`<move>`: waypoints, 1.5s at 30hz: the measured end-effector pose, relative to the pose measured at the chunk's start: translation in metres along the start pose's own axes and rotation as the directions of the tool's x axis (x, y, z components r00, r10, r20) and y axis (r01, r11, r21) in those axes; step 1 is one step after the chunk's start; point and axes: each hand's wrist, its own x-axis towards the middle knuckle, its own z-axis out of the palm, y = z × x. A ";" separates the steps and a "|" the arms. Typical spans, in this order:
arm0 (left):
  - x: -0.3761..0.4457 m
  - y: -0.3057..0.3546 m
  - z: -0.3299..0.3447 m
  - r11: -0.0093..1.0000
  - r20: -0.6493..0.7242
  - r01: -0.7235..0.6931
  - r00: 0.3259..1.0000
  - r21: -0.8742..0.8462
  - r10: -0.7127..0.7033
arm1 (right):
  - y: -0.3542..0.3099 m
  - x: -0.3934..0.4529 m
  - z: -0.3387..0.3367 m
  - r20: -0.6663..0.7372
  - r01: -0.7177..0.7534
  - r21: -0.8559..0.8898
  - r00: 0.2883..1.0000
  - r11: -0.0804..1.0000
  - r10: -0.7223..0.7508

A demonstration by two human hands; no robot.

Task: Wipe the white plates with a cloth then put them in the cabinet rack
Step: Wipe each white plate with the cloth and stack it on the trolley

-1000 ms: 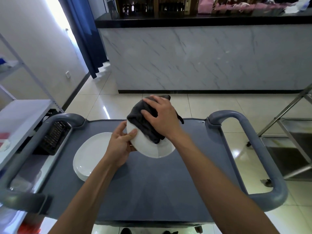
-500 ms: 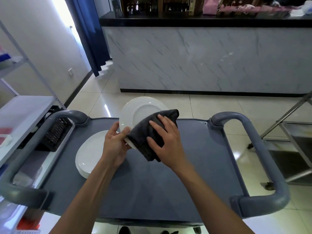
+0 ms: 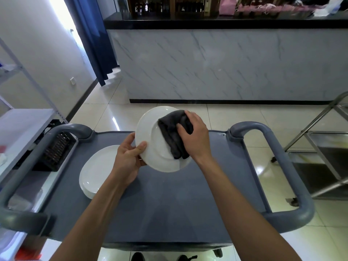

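One round glossy white plate (image 3: pixel 150 140) tilted above the grey cart tabletop (image 3: pixel 169 200), left hand (image 3: pixel 130 157) pinching its rim, right hand (image 3: pixel 194 136) pressing one dark grey folded cloth (image 3: pixel 172 132) onto it, small stack of white plates (image 3: pixel 96 170) lying flat at left, count unclear, no readable writing

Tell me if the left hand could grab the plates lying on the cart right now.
Probably not yet. The left hand is gripping the rim of the raised plate that the right hand wipes with the dark cloth. The stacked plates lie close below it, unobstructed, once it lets go.
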 end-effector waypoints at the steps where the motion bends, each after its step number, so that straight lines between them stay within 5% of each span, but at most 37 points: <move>1: 0.000 0.001 0.000 1.000 0.010 -0.001 1.000 0.012 0.001 | -0.002 0.003 0.000 -0.001 0.017 -0.006 1.000 1.000 -0.017; 8: -0.002 -0.002 -0.003 0.990 0.041 -0.020 0.999 0.142 0.014 | -0.006 0.003 0.008 0.037 0.133 -0.114 0.991 0.985 -0.129; 19: -0.001 -0.015 0.001 0.900 0.048 -0.159 0.987 0.405 0.153 | 0.011 -0.036 0.001 0.012 0.100 -0.058 0.995 0.993 -0.100; 27: 0.023 -0.040 0.017 0.468 0.272 -0.393 0.913 0.792 0.305 | 0.046 -0.056 -0.035 -0.077 -0.004 -0.125 0.997 0.992 -0.005; 36: 0.048 -0.097 0.031 -0.042 0.622 -0.628 0.757 0.777 0.202 | 0.089 -0.095 -0.074 -0.172 -0.199 -0.169 0.970 0.965 0.170; 45: 0.046 -0.133 0.044 -0.183 0.701 -0.679 0.705 0.711 0.106 | 0.104 -0.112 -0.087 -0.195 -0.263 -0.251 0.956 0.932 0.217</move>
